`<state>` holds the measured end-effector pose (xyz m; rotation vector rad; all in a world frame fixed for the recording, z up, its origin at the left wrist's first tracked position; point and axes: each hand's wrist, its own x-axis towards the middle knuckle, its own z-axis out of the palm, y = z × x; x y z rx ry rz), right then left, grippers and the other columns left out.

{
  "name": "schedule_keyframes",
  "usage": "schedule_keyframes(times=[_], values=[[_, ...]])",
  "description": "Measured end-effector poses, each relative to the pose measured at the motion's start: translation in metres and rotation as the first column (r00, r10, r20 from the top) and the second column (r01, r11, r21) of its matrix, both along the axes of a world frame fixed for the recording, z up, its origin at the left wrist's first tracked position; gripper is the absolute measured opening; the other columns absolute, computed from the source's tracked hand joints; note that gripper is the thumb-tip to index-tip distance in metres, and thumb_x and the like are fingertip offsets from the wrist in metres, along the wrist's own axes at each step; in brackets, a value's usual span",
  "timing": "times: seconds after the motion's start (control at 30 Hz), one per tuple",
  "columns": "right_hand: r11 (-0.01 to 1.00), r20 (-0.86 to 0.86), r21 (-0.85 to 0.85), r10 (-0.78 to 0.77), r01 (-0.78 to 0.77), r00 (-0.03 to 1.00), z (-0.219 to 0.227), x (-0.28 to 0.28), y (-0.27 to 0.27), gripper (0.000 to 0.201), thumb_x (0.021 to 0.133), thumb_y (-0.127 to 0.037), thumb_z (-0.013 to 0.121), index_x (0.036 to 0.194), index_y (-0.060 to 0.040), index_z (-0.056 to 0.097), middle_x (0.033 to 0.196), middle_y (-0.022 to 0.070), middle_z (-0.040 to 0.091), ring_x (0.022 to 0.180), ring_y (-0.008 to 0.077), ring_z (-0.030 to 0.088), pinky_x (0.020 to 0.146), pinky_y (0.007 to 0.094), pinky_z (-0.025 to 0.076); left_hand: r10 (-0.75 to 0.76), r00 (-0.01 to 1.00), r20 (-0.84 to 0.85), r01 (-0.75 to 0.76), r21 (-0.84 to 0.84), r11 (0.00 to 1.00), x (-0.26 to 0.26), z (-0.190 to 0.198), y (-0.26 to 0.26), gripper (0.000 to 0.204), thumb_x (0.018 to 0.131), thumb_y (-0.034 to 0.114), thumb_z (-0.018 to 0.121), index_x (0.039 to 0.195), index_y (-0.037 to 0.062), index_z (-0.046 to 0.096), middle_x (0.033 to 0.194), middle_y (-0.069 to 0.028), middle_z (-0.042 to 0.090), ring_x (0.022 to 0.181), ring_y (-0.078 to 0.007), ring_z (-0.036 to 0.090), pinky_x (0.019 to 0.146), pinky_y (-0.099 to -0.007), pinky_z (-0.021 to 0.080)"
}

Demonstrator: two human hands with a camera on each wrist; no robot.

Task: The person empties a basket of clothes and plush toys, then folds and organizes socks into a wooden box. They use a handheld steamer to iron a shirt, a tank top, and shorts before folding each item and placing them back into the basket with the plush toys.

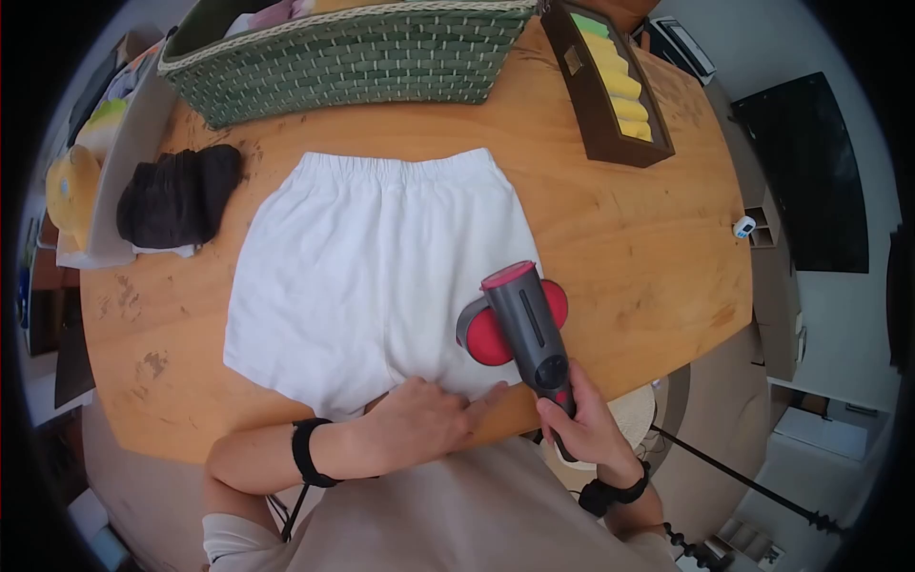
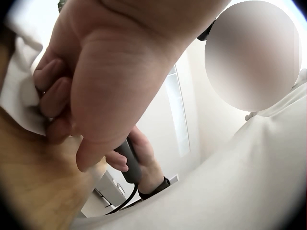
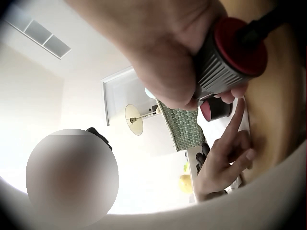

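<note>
White elastic-waist shorts (image 1: 381, 257) lie flat on the wooden table, their waistband toward the back. My left hand (image 1: 419, 419) rests at the hem near the crotch. In the right wrist view that hand (image 3: 225, 158) has its index finger stretched out along the hem and its other fingers loosely bent. My right hand (image 1: 586, 419) grips the handle of a grey-and-red corded handheld appliance (image 1: 524, 319), whose wide head with round red ends overlaps the right leg of the shorts. The ribbed grey handle end with a red base (image 3: 240, 48) and cord shows in the right wrist view.
A green woven basket (image 1: 353, 62) stands at the back. Folded dark clothing (image 1: 181, 200) lies left, beside a pale bin (image 1: 129, 181) with soft toys. A brown box (image 1: 610, 148) of rolled yellow cloths stands back right. A small white device (image 1: 743, 227) sits at the right edge.
</note>
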<state>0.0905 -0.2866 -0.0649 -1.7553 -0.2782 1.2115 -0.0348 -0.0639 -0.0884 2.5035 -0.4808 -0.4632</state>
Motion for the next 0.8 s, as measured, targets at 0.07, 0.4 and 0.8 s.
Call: schedule_keyframes(times=[0.07, 0.4, 0.8], values=[[0.999, 0.025, 0.046, -0.001, -0.001, 1.000, -0.006, 0.005, 0.012, 0.030, 0.099, -0.012, 0.062, 0.122, -0.0023, 0.045, 0.077, -0.0012, 0.052, 0.058, 0.0054, 0.053, 0.052, 0.0232, 0.043, 0.010, 1.000, -0.005, -0.010, -0.013, 1.000, -0.001, 0.000, 0.002, 0.065, 0.094, 0.020, 0.060, 0.152, -0.0001, 0.041, 0.059, -0.0044, 0.061, 0.053, -0.0229, 0.062, 0.050, -0.0379, 0.044], [0.962, 0.091, 0.269, -0.080, 0.052, 0.993, -0.026, 0.055, 0.099, 0.026, 0.102, -0.017, 0.060, 0.118, -0.0018, 0.047, 0.077, 0.0023, 0.054, 0.050, 0.0098, 0.054, 0.046, 0.0263, 0.045, -0.014, 0.999, 0.041, 0.018, -0.098, 0.995, -0.001, -0.011, 0.010, 0.066, 0.090, 0.015, 0.060, 0.150, -0.0033, 0.042, 0.058, -0.0051, 0.060, 0.052, -0.0237, 0.062, 0.048, -0.0384, 0.043], [0.959, 0.197, 0.282, -0.053, -0.005, 0.979, -0.020, 0.096, 0.148, 0.035, 0.098, -0.021, 0.067, 0.119, 0.0002, 0.048, 0.078, 0.0040, 0.056, 0.050, 0.0122, 0.056, 0.044, 0.0285, 0.045, -0.054, 0.998, -0.042, 0.049, -0.101, 0.994, 0.002, -0.014, 0.010, 0.068, 0.094, 0.021, 0.060, 0.154, 0.0012, 0.036, 0.073, -0.0077, 0.067, 0.067, -0.0285, 0.068, 0.059, -0.0427, 0.051]])
